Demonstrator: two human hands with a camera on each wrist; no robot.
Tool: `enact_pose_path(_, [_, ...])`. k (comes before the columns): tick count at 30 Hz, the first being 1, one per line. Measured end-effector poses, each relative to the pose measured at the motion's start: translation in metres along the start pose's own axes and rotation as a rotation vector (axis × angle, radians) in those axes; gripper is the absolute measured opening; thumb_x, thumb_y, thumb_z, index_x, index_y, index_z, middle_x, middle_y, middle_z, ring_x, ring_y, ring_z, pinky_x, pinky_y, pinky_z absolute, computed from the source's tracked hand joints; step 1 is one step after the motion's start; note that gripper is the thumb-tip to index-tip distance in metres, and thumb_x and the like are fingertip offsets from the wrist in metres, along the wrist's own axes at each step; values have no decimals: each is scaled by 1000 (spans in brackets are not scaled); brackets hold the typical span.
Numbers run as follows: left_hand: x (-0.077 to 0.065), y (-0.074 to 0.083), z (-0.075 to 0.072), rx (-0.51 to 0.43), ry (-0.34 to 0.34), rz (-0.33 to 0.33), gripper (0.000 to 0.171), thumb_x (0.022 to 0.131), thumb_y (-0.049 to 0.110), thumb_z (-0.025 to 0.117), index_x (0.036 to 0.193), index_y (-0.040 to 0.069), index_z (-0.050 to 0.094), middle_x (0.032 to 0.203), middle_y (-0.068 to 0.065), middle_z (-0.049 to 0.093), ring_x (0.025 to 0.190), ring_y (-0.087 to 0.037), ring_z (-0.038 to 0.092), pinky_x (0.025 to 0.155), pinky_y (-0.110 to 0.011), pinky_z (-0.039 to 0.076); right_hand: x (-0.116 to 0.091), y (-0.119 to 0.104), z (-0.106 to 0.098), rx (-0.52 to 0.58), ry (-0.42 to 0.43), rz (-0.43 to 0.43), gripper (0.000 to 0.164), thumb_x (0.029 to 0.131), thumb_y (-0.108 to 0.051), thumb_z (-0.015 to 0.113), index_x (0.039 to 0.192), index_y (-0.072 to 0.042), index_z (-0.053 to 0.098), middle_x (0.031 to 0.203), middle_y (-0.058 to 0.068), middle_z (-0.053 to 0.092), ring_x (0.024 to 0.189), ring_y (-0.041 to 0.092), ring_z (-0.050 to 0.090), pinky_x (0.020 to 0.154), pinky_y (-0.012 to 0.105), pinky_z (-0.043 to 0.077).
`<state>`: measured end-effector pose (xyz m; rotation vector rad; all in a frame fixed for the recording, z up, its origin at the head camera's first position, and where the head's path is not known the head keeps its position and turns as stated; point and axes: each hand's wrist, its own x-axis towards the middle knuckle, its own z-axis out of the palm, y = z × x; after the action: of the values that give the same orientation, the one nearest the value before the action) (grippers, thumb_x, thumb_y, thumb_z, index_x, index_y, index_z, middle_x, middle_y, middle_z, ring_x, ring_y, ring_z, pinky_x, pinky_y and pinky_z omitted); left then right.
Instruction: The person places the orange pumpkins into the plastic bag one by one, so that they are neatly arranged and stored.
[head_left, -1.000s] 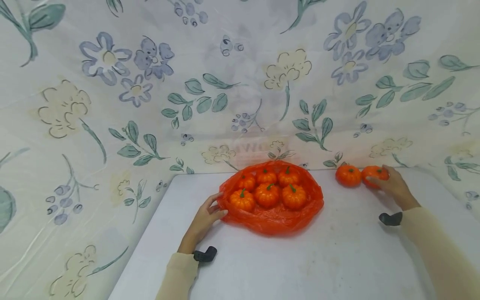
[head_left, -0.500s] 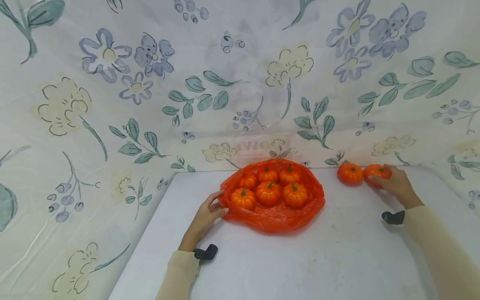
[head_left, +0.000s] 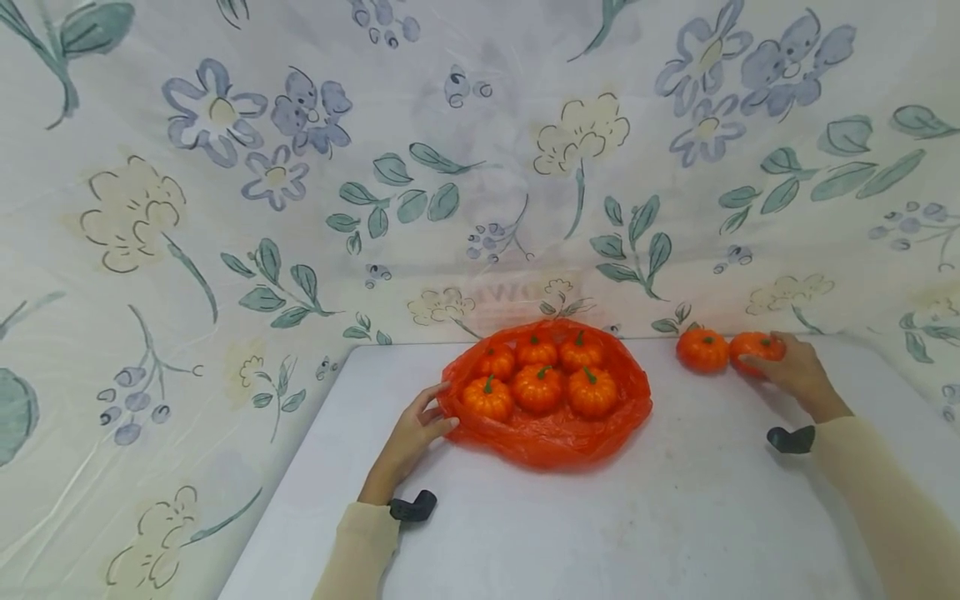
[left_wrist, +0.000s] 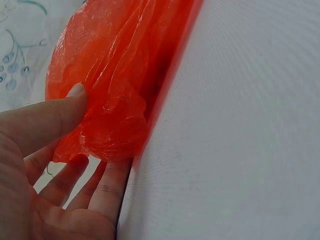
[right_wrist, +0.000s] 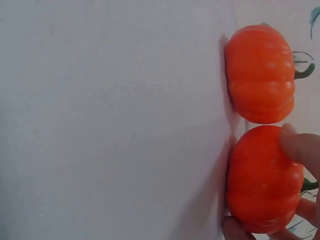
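Note:
A red plastic bag (head_left: 555, 442) lies with its mouth spread wide, several small orange pumpkins (head_left: 537, 388) with green stems inside it. My left hand (head_left: 408, 431) holds the bag's left edge. In the left wrist view the thumb (left_wrist: 70, 111) lies on the crinkled plastic (left_wrist: 115, 100), with the fingers behind and under it. Far to the right, my right hand (head_left: 798, 375) grips a pumpkin (head_left: 756, 352), thumb on one side and fingers on the other. Another pumpkin (right_wrist: 262, 75) sits right beside the gripped one, its stem showing in the right wrist view.
Everything stands on a white table (head_left: 555, 533). Behind it and along its left side hangs a flower-patterned sheet (head_left: 480, 192), close to the two pumpkins outside the bag. A dark device is strapped to each wrist.
The head view has shifted slightly. Both hands, the bag and the pumpkins keep their places.

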<state>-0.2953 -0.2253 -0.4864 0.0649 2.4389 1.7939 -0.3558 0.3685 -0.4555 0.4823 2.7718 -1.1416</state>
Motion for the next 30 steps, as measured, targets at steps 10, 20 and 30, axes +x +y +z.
enact_pose_path(10, [-1,2,1,1,-3,23,73,87,30,77,150,21,41,162,-10,31,144,-39,40,108,-49,46,-7,1,-9,28,34,-11,99,97,-50,57,156,6,1,156,40,9,138,59,20,111,72,28])
enact_pose_path(20, [0,1,2,-17,-20,13,70,89,27,75,150,22,41,164,-10,28,146,-39,37,110,-50,44,-31,-13,-12,72,60,-143,106,92,-62,58,157,4,5,157,39,10,139,59,18,107,76,29])
enact_pose_path(30, [-2,3,1,-20,-30,17,69,89,27,75,150,23,41,162,-8,32,144,-37,39,110,-49,45,-47,-41,0,45,49,-246,100,94,-60,57,158,0,9,155,38,18,131,56,30,104,71,39])
